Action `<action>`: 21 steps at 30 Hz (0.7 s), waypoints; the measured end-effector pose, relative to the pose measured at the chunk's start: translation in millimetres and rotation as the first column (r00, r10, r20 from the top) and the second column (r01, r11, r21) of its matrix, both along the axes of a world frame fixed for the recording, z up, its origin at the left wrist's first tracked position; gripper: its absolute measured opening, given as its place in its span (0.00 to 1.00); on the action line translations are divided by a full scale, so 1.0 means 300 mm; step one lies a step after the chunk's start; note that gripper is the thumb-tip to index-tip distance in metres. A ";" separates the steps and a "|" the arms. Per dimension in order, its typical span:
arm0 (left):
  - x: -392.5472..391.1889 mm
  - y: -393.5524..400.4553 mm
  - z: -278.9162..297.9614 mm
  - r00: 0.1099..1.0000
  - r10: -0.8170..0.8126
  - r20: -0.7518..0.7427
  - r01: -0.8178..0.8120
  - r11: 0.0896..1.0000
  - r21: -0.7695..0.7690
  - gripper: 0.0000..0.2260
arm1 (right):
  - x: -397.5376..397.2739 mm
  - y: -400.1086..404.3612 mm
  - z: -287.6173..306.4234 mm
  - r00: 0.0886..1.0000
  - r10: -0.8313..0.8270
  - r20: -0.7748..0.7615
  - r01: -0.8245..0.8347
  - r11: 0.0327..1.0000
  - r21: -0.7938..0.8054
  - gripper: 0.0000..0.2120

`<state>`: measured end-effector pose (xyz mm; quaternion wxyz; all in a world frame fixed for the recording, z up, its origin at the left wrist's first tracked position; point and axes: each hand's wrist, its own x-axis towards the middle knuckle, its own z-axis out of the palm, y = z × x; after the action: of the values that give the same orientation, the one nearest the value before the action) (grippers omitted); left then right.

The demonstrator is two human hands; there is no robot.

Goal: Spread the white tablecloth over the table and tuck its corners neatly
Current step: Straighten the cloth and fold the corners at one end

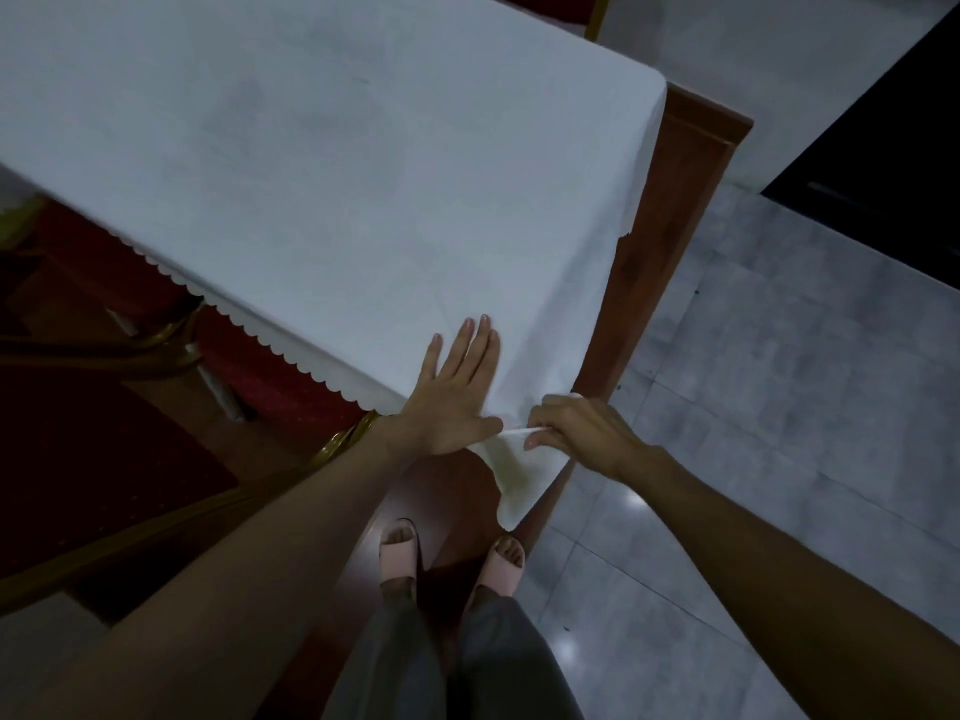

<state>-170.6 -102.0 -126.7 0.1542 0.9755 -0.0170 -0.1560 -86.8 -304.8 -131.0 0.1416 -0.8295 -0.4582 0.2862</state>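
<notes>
The white tablecloth (322, 163) with a scalloped hem lies flat over the table top. Bare brown wood of the table (675, 200) shows along the right side and near corner. My left hand (453, 394) rests flat, fingers spread, pressing the cloth down at the near corner. Just to its right, my right hand (582, 433) is closed on a pinched fold of the cloth's corner. Below the two hands the corner flap (514, 485) hangs down in a point over the table's side.
Red-cushioned chairs with gold frames (130, 350) stand at the left, partly under the table. Grey tiled floor (779, 407) lies to the right, with a dark cabinet (893, 137) at the far right. My feet in pink sandals (452, 558) stand right below the corner.
</notes>
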 end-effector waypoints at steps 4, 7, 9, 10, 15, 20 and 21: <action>-0.002 0.001 0.002 0.999 -0.033 0.023 0.031 0.995 0.090 0.54 | 0.074 0.042 -0.014 0.996 0.009 -0.088 -0.013 0.999 -0.042 0.10; -0.012 -0.008 -0.005 0.995 -0.052 0.089 0.034 0.980 0.194 0.54 | 0.098 0.057 -0.033 0.993 0.057 -0.103 -0.065 0.995 -0.078 0.11; -0.016 -0.010 -0.009 0.993 -0.051 0.110 0.025 0.974 0.224 0.52 | 0.128 0.065 -0.045 0.993 -0.034 -0.115 0.027 0.998 -0.064 0.14; -0.016 -0.013 -0.010 0.991 -0.050 0.121 0.020 0.972 0.234 0.50 | 0.140 0.067 -0.051 0.987 -0.066 -0.143 0.059 0.997 -0.057 0.16; -0.022 -0.025 -0.002 0.988 0.012 0.156 -0.031 0.992 0.124 0.33 | 0.167 0.046 -0.059 0.973 0.018 -0.229 -0.047 0.991 -0.122 0.12; -0.019 -0.062 -0.010 0.984 0.080 0.162 -0.108 0.979 0.173 0.33 | 0.162 0.043 -0.058 0.950 -0.040 -0.308 -0.024 0.979 -0.201 0.08; -0.014 -0.074 -0.013 0.983 0.103 0.155 -0.131 0.974 0.183 0.35 | 0.162 0.040 -0.054 0.925 -0.086 -0.371 0.010 0.980 -0.201 0.08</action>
<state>-174.7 -124.1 -130.6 0.0664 0.9939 0.0444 -0.0764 -38.1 -292.8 -147.3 0.1523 -0.7797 -0.3716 0.4804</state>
